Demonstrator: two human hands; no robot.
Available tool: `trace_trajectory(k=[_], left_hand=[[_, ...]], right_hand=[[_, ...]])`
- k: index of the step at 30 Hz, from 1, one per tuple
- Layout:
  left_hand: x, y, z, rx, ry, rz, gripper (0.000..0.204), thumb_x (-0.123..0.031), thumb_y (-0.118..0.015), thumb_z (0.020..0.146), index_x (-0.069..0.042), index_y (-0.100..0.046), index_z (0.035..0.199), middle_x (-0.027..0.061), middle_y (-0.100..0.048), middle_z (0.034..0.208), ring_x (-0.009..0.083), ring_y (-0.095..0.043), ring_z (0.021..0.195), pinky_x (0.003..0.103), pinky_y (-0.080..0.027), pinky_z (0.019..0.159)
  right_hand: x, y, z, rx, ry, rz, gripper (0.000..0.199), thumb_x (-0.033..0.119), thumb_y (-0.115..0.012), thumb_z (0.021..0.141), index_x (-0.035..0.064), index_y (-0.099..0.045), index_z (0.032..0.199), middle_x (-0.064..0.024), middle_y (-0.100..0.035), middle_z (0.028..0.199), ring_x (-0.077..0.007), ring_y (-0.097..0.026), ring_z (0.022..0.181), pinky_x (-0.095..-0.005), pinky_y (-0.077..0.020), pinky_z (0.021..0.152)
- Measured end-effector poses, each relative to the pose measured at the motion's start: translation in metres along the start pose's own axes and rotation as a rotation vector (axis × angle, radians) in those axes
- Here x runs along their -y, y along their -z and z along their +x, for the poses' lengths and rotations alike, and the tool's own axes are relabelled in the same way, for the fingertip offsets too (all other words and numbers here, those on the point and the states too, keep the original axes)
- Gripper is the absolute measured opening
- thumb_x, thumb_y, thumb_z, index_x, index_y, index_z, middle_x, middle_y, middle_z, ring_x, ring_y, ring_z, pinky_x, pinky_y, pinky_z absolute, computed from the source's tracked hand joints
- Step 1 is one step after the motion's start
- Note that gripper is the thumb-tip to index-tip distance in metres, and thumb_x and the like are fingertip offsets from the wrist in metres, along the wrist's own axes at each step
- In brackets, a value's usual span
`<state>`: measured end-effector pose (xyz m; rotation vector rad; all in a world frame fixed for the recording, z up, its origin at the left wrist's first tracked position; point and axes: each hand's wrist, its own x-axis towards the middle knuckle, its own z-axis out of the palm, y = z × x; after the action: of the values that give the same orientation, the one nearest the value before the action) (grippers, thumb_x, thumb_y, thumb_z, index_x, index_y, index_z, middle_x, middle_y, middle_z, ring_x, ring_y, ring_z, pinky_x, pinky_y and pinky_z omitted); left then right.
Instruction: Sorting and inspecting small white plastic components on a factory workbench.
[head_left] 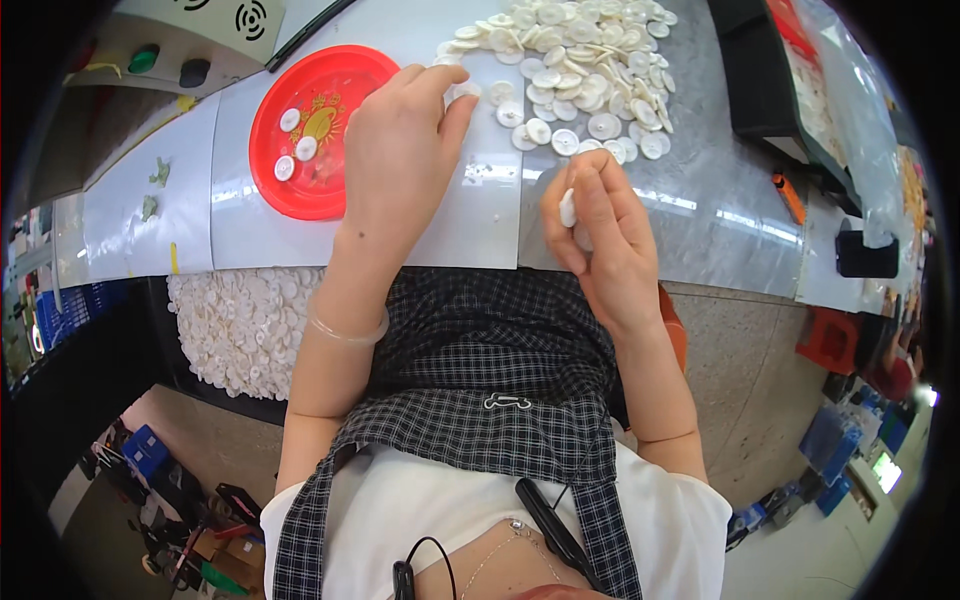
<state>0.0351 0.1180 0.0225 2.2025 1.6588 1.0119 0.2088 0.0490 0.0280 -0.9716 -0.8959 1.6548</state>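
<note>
Head view. The person sat close to the table, both forearms reaching up from the lower edge.

The left hand lay knuckles-up on the table, fingers curled and pressed together, thumb and fingertips closed on a small white disc at the near edge of the loose heap. A clear bangle ringed that wrist.

The right hand was raised just in front of the table's edge, fingers bunched, pinching another white disc edge-on between thumb and forefinger. Only a sliver of the piece showed.

The heap of white discs was spread over the far middle of the table, beyond both hands, round flat pieces overlapping. To the left of the left hand, touching or nearly so, sat a red round tray with three white discs lying in it, apart from one another.

Below the table's edge on the left, a large second mass of white discs filled a container beside the left forearm. A black bin stood at the far right of the table, an orange utility knife near it. The person wore a black-and-white checked apron over a white top.
</note>
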Motion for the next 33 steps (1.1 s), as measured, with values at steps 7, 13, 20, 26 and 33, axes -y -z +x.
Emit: trace_trajectory(k=[7,13,20,26,33], left_hand=[[-0.013,0.007,-0.003,0.141,0.059,0.016,0.011,-0.013,-0.066,0.084,-0.002,-0.064,0.085,0.0076,-0.059,0.071,0.0202,-0.059,0.061,0.031,-0.045,0.055],[-0.021,0.022,-0.04,0.369,0.6,-1.2,0.019,-0.021,-0.055,0.096,-0.002,-0.059,0.095,-0.0025,-0.046,0.072,0.0054,-0.042,0.057,0.021,-0.033,0.043],[-0.021,0.019,-0.065,0.586,1.017,-2.103,0.017,-0.022,-0.045,0.1,-0.006,-0.047,0.097,-0.0029,-0.038,0.078,0.0007,-0.032,0.058,0.012,-0.022,0.038],[-0.023,0.02,-0.068,0.566,1.064,-2.146,0.019,-0.022,-0.041,0.101,-0.005,-0.046,0.096,-0.0017,-0.039,0.079,0.0025,-0.033,0.059,0.013,-0.024,0.038],[-0.02,0.019,-0.066,0.433,0.706,-2.026,0.019,-0.017,-0.032,0.094,-0.005,-0.046,0.088,0.0056,-0.045,0.089,0.0108,-0.045,0.07,0.017,-0.03,0.037]], right_hand=[[-0.002,0.008,-0.001,-0.047,-0.005,-0.032,0.014,0.023,-0.046,0.102,0.0095,-0.049,0.1,-0.0013,-0.057,0.075,-0.0015,-0.035,0.053,-0.0152,-0.0273,0.048],[-0.005,0.014,0.001,-0.088,0.081,-0.115,0.017,0.022,-0.052,0.099,0.0076,-0.058,0.105,0.0061,-0.049,0.075,-0.0004,-0.034,0.056,-0.0154,-0.0259,0.049],[0.0,0.015,-0.002,0.009,0.121,-0.357,0.028,0.015,-0.06,0.093,0.0051,-0.059,0.119,0.0084,-0.047,0.077,0.0018,-0.036,0.06,-0.0144,-0.0262,0.051],[-0.008,0.014,-0.001,0.038,0.234,-0.347,0.027,0.012,-0.066,0.089,0.0032,-0.062,0.114,0.0073,-0.049,0.082,-0.0009,-0.04,0.069,-0.0148,-0.0318,0.061],[-0.006,0.007,-0.004,0.038,0.205,-0.308,0.033,0.006,-0.075,0.079,0.0013,-0.063,0.11,0.0051,-0.053,0.086,-0.0017,-0.043,0.072,-0.0162,-0.036,0.066]])
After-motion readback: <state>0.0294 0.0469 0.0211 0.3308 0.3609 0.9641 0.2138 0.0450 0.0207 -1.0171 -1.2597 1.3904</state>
